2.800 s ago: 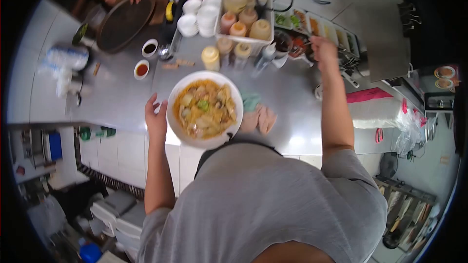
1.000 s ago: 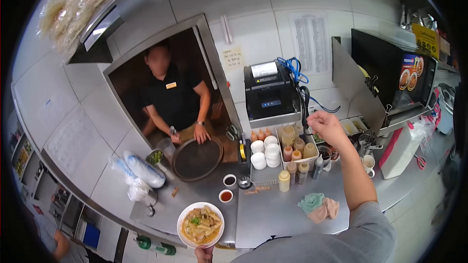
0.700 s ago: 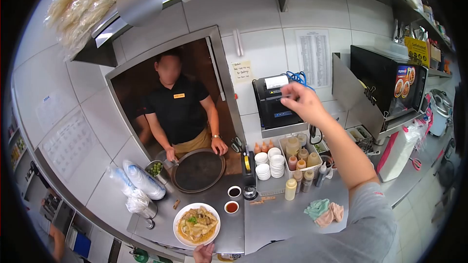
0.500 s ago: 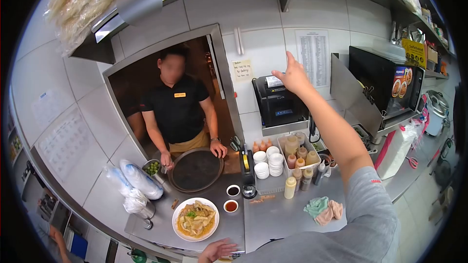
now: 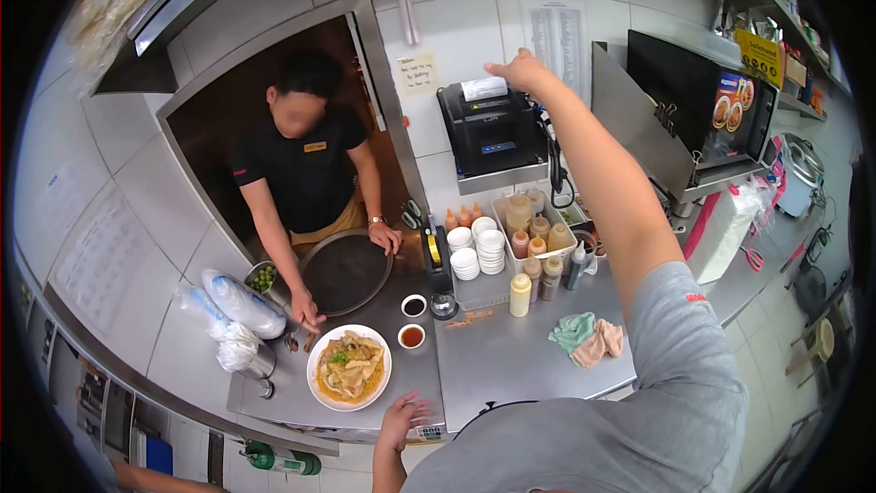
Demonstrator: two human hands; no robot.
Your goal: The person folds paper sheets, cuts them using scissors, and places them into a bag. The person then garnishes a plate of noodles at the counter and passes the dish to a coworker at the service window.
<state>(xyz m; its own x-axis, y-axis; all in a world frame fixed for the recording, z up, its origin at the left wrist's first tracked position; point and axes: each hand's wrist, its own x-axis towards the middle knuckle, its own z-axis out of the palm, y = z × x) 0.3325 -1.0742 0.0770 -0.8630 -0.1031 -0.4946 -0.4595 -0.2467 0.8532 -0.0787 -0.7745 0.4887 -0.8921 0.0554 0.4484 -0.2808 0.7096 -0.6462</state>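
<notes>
My right hand [image 5: 518, 69] is raised in front of the wall, just above the black printer [image 5: 493, 132] with white paper on top; its fingers are apart and hold nothing. Low at the counter's front edge, my left hand [image 5: 405, 418] is empty, fingers spread, to the lower right of a white bowl of food [image 5: 349, 367]. The bowl rests on the steel counter [image 5: 511, 365]. Beside it sit a cup of dark sauce [image 5: 413, 305] and a cup of red sauce [image 5: 411, 337].
A co-worker [image 5: 301, 146] leans through the opening, one hand near the bowl, the other at a round tray [image 5: 347, 269]. Stacked white cups [image 5: 491, 251], a basket of sauce bottles [image 5: 547, 246], cloths [image 5: 586, 338] and wrapped bundles [image 5: 243, 303] stand around.
My left hand has left the bowl, which now stands on the counter. My right hand rose from the containers to above the printer. The co-worker's hand moved from the tray towards the bowl.
</notes>
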